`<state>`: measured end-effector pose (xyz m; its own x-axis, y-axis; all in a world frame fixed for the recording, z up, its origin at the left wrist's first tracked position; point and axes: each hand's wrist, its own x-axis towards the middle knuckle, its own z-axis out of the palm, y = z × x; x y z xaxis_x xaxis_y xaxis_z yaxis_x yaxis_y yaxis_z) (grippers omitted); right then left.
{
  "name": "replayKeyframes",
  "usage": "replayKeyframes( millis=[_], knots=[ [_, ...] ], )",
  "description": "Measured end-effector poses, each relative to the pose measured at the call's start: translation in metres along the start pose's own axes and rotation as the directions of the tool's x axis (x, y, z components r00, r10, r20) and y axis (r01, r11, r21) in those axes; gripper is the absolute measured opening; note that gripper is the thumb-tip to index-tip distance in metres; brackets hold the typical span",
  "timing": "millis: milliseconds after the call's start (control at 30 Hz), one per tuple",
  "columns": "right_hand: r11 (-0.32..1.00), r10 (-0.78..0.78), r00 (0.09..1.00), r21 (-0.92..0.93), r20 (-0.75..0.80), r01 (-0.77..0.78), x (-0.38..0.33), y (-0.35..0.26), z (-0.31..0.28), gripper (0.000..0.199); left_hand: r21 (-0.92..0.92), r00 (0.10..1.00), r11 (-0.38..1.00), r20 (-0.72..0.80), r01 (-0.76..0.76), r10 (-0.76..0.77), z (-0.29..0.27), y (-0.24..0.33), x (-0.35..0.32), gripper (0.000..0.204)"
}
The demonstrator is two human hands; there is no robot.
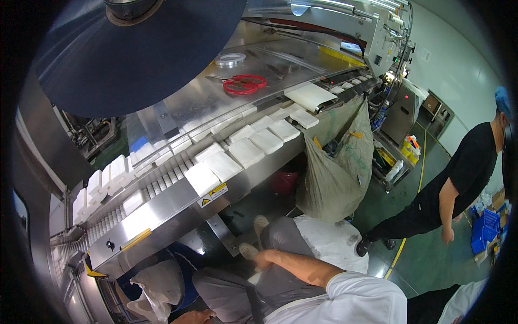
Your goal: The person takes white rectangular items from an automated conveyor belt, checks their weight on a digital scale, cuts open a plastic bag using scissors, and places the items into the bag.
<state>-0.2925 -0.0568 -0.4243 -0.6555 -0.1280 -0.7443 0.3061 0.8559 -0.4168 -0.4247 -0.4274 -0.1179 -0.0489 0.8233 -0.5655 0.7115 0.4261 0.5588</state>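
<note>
White-sleeved and bare below the elbow, the seated person's right forearm lies across the lap, and the right hand [259, 260] rests on the thigh of the grey trousers [280, 243]; its fingers are tucked out of sight, so I cannot tell whether they are slack or clenched. At the very near edge the left hand [195, 317] barely shows, just beside a crumpled white plastic bag [156, 286], and its fingers cannot be read either. Neither hand touches the line.

Beyond the knees runs the long stainless steel conveyor [162, 208], carrying flat white folded pads [245, 152] in a loose row from near left to far right. Further off on the steel top lie red-handled scissors [244, 85] and a small roll of clear tape [230, 59], under a big dark blue film reel [135, 54]. A grey woven sack [334, 173] hangs at the right of the belt, and a co-worker in black [464, 178] stands well apart on the right.

From this seat the pads look reachable only by leaning forward; I judge that any handling goes best with flat, open fingers on a pad's top, clear of the rollers at the near left
</note>
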Motion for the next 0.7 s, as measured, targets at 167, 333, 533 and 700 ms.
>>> replayKeyframes(
  millis=[167,333,533,700],
  knots=[
    [0.997,0.073,0.997,0.002,-0.005,-0.073,0.029,0.026,0.019,0.046,0.033,1.0,0.999,0.016,-0.027,0.027,0.002,-0.006,0.006,0.043],
    [0.999,-0.004,0.997,-0.048,0.076,0.007,0.003,-0.003,-0.008,0.054,0.026,0.999,0.999,0.016,0.04,-0.04,0.004,-0.005,0.0,0.043],
    [0.999,-0.036,0.999,-0.027,-0.014,0.036,-0.009,-0.003,-0.008,0.047,0.018,0.999,0.999,0.014,0.037,-0.037,0.0,-0.002,0.002,0.041],
    [1.0,-0.02,0.999,-0.015,0.037,0.021,-0.016,-0.005,-0.014,0.047,0.066,0.998,0.998,0.06,0.015,-0.019,-0.001,-0.005,0.006,0.046]
  ],
)
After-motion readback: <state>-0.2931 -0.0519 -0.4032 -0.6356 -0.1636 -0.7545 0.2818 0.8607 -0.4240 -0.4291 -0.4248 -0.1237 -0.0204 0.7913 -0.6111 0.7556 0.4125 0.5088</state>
